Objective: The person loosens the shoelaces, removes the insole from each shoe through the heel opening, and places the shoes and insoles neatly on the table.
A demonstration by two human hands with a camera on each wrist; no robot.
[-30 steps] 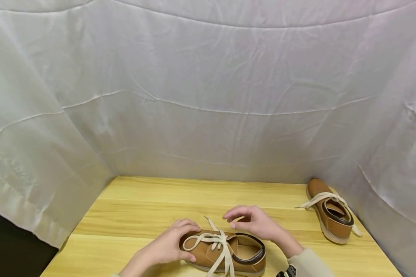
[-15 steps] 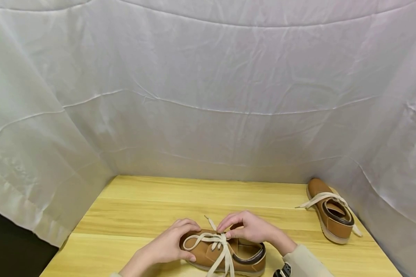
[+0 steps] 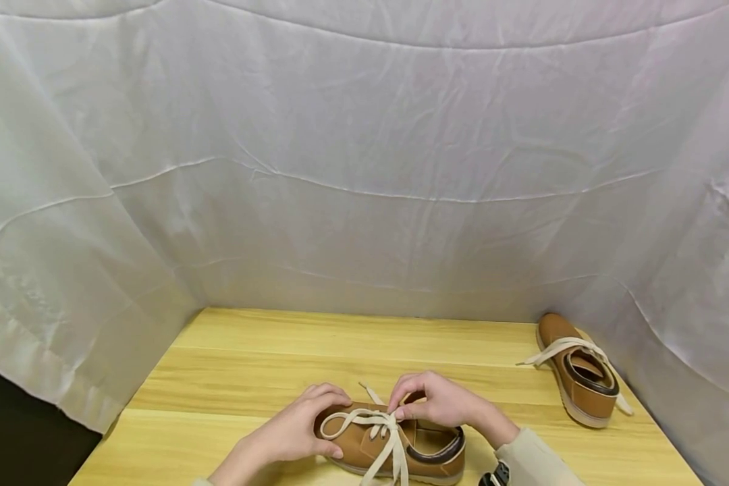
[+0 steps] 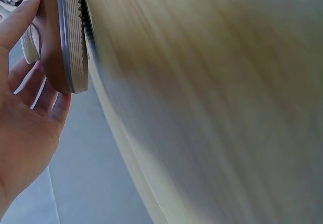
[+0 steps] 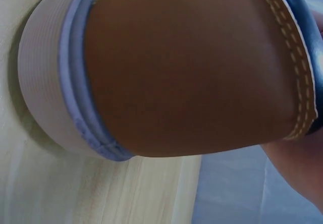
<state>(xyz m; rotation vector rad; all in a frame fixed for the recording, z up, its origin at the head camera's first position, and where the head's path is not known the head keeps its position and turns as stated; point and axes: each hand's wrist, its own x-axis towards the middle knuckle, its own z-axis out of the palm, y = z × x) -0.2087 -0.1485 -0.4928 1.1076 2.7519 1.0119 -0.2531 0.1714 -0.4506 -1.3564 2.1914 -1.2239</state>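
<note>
Here, nearest to us at about 6 o'clock on the counter (image 3: 231,378), lies the brown shoe (image 3: 364,449), toe pointing to 9 o'clock and heel to 3 o'clock. Our left hand (image 3: 298,425) curls over the toe, fingers on top and thumb down the near side, so it grips the shoe and keeps it from sliding. Our right hand (image 3: 437,401) comes in from 3 o'clock and pinches the cream lace (image 3: 379,422) between thumb and fingertips, right where the strands cross above the tongue.

To do this step well, we judge that we should keep the left hand pressing steadily on the toe, take the lace close to the crossing and not at a loose end, and draw it along the line of the shoe, so the sole stays flat on the counter and the strands do not twist.

Farther off, at about 2 o'clock beside the white cloth backdrop (image 3: 364,169), sits a second shoe (image 3: 580,371), well apart from both hands, its lace hanging loose.

We count two shoes, two laces, two hands, one counter and one backdrop.
</note>
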